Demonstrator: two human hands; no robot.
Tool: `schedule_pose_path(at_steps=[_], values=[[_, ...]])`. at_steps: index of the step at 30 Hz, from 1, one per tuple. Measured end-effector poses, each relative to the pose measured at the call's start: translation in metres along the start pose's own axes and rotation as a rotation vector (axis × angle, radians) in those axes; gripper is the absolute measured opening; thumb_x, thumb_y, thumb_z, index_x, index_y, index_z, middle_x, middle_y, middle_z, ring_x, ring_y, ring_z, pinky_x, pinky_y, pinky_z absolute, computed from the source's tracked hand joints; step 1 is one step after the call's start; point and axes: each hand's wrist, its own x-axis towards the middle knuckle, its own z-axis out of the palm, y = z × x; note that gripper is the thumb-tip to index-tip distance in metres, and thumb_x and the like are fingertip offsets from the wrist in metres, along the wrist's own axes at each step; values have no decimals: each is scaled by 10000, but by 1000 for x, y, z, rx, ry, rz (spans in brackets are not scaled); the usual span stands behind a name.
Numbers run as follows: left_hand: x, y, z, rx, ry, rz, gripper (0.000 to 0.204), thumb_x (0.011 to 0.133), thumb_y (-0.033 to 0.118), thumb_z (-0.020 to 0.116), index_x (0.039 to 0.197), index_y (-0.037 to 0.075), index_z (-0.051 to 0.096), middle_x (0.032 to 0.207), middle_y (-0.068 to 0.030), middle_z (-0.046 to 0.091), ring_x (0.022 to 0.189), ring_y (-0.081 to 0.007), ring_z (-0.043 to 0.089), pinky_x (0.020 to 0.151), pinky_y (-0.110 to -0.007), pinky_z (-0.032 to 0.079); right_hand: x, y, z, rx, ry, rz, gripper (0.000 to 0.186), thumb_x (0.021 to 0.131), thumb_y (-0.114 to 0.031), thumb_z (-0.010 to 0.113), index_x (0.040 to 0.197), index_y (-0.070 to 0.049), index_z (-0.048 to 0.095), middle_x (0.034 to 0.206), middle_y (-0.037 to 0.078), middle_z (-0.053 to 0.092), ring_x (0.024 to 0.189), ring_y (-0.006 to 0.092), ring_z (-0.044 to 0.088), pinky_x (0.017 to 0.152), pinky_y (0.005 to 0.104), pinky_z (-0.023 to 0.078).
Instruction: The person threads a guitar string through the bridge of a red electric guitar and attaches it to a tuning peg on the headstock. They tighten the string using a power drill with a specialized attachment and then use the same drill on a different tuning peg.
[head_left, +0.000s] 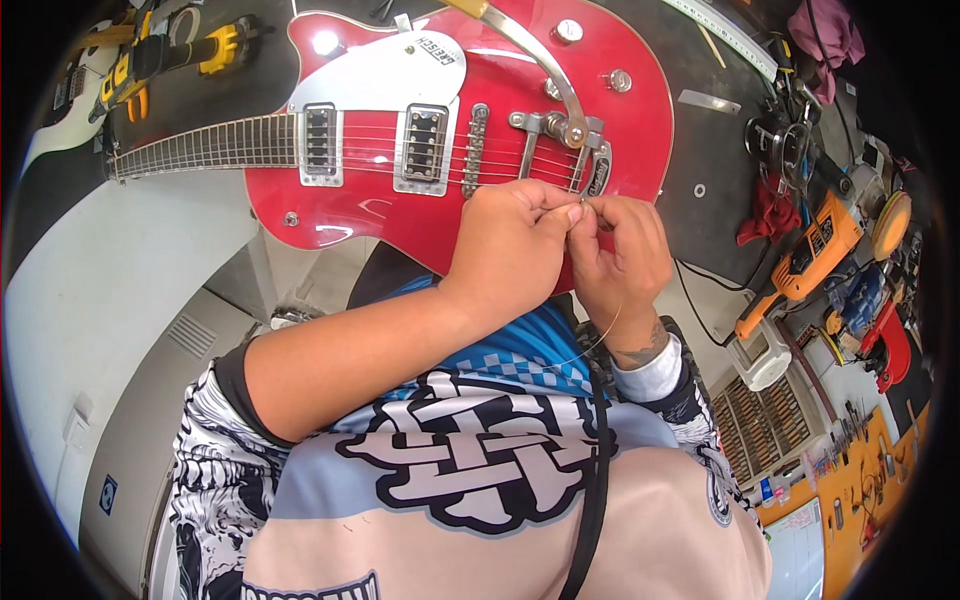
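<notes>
A red electric guitar (pixel 400 215) with a white pickguard, two chrome pickups and a chrome tremolo arm lies flat on a dark bench. My left hand (pixel 510 245) and my right hand (pixel 625 255) meet just in front of the guitar's lower edge, below the tailpiece (pixel 598 172). Both pinch the end of a thin guitar string (pixel 590 345) between fingertips. The string runs down from my fingers past my right wrist. The guitar's neck (pixel 200 145) runs off to the left.
A yellow and black power drill (pixel 160 55) lies at the upper left. To the right are a red rag (pixel 768 215), an orange power tool (pixel 815 250), a polishing pad (pixel 890 222) and a long ruler (pixel 720 35). Bench edge runs below the guitar.
</notes>
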Motion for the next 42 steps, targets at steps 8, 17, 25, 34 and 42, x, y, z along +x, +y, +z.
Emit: schedule_pose_path(at_steps=[8, 17, 25, 34, 42], values=[[5, 4, -4, -30, -109, -40, 184, 1005, 61, 620, 1086, -94, 675, 1018, -157, 739, 916, -172, 729, 824, -287, 615, 4, -3, -5, 151, 8, 224, 102, 823, 30, 733, 911, 16, 684, 838, 95, 686, 729, 208, 653, 679, 312, 536], [9, 5, -5, 138, -117, 55, 202, 1003, 94, 632, 1090, -85, 664, 992, -142, 742, 912, -172, 736, 804, -282, 608, 4, 5, -8, 272, 32, 283, 93, 850, 27, 742, 939, 30, 716, 848, 77, 696, 703, 121, 634, 658, 253, 524], [17, 1, -1, 168, -38, 69, 231, 996, 107, 644, 1106, -95, 660, 955, -150, 743, 862, -166, 740, 737, -266, 600, 7, 7, -9, 236, 51, 429, 74, 855, -19, 763, 901, 31, 734, 796, 63, 689, 668, 97, 589, 621, 238, 486], [20, 9, -7, 241, -14, 53, 345, 977, 122, 670, 1228, -108, 610, 865, -130, 745, 675, -136, 705, 579, -247, 556, 15, 28, 8, 372, 84, 775, 168, 878, -118, 769, 927, 43, 760, 755, 9, 656, 649, 48, 525, 595, 230, 444], [26, 14, -4, 233, -22, -3, 435, 950, 155, 674, 1271, -124, 584, 785, -133, 740, 526, -118, 645, 492, -241, 495, 16, 26, 23, 449, 116, 827, 189, 880, -120, 769, 961, 51, 765, 714, -6, 653, 634, 37, 504, 570, 226, 427]])
